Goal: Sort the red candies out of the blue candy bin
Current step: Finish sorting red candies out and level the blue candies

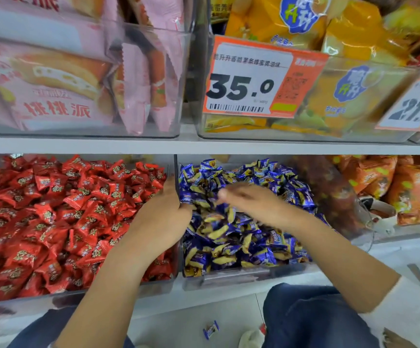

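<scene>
Both hands (163, 212) (251, 204) (fingers' state blurred, cannot tell) over crinkly blue candies (241, 237)

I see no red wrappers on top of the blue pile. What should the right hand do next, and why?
Probably rake the top layer aside: the right hand hovers, blurred, over the blue candies, and no red candy shows among them, so any strays lie buried.

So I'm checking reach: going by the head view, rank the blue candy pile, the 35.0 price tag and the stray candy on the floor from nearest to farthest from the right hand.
1. Blue candy pile, directly under the right hand.
2. 35.0 price tag, on the upper shelf above.
3. Stray candy, on the floor between the knees.
</scene>
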Demonstrator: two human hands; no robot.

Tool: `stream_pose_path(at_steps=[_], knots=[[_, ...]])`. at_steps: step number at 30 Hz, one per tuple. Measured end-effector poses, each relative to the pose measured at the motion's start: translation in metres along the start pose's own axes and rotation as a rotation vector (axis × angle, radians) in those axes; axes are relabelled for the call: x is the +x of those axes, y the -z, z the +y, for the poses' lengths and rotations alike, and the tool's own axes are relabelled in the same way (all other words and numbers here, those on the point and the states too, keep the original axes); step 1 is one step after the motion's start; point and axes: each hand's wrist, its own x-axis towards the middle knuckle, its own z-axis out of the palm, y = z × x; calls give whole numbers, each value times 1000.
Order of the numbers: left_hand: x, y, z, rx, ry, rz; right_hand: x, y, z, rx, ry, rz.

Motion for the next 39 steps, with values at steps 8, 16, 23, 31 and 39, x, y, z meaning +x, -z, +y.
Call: stream_pose_path(at_steps=[8,16,23,31,39], knots=[[-8,3,2,-93,-35,32,58,11,40,-8,-368,24],[-6,5,2,-107,-33,23,57,-24,-4,-159,-121,-166],[-7,6,4,-80,-30,0,3,-15,13,-173,60,-164],[-6,6,7,-25,25,-16,41,27,64,-76,-335,133],[-5,8,8,-16,16,-9,68,7,60,-149,-344,-60]])
